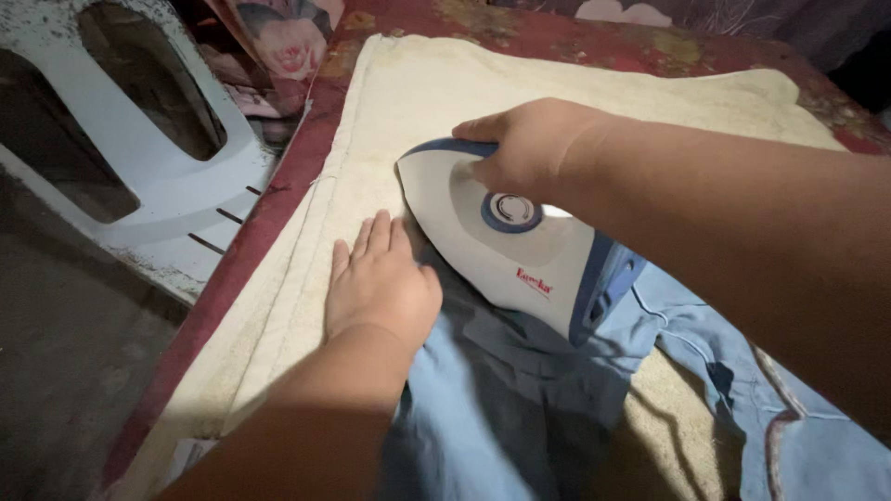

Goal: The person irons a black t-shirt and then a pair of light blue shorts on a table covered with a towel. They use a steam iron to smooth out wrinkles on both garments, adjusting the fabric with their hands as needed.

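Blue garment (520, 399) pressed flat under a white and blue iron (506, 237)

Nearest, the garment lies rumpled on a cream towel (390, 102) padding the red patterned tabletop (260, 232); a white plastic chair (158, 176) stands far left. Left hand (380, 283) rests open, palm down, at the cloth's far edge, apparently to hold it taut. Right hand (529, 144) is closed around the iron's handle, steering its soleplate on the fabric just beside the left hand's fingers
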